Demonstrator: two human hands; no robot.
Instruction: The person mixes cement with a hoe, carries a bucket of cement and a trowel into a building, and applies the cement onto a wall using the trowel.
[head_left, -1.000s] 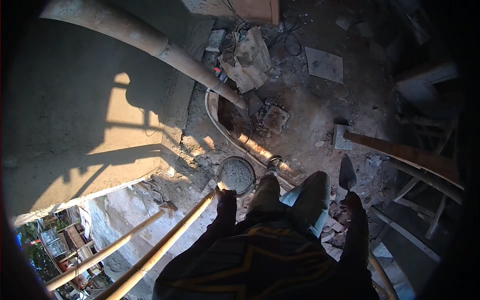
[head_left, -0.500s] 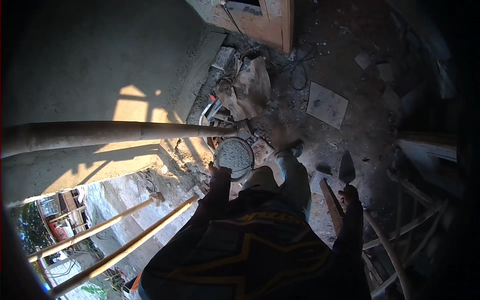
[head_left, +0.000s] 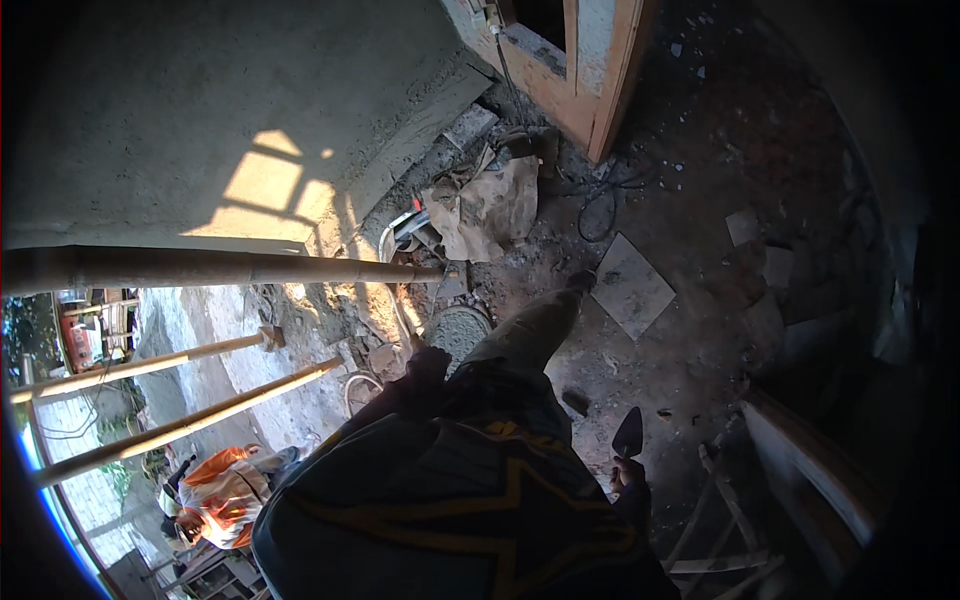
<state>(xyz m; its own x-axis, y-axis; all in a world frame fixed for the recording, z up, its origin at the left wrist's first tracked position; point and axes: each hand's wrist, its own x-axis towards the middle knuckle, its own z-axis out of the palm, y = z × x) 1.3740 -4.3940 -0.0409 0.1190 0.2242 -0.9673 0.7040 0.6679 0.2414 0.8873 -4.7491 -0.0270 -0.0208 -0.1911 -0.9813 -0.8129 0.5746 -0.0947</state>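
Right of the dark-topped torso point(head_left: 430, 490), we see the right hand point(head_left: 628, 474), fingers closed on a dark, leaf-shaped metal trowel point(head_left: 628, 434); its blade points away from the body above the dusty brown floor point(head_left: 690, 370), handle mostly covered by the hand. Left of centre, we mark a round, dark-rimmed basin of lumpy grey mix point(head_left: 458, 330), its right side cut off by a leg in dull olive trousers point(head_left: 530, 330). The left hand point(head_left: 428, 366) sits at the basin's near edge; its fingers are in deep shadow, so we cannot tell whether they grip the rim or only touch it. Just beside the basin, a thick brown bamboo pole point(head_left: 220, 268) runs in from the left, outer end out of frame. Below it we log two thinner yellow bamboo poles point(head_left: 190, 425) and a co-worker in an orange-and-white top point(head_left: 225, 490), partly overlapped by the torso. Farther off: a crumpled brown paper sack point(head_left: 490, 210) among rubble we can't sort out, and a flat grey square panel point(head_left: 635, 287), one corner by the foot. Lower right, a pale wooden frame point(head_left: 720, 565) is dim; beyond, black.
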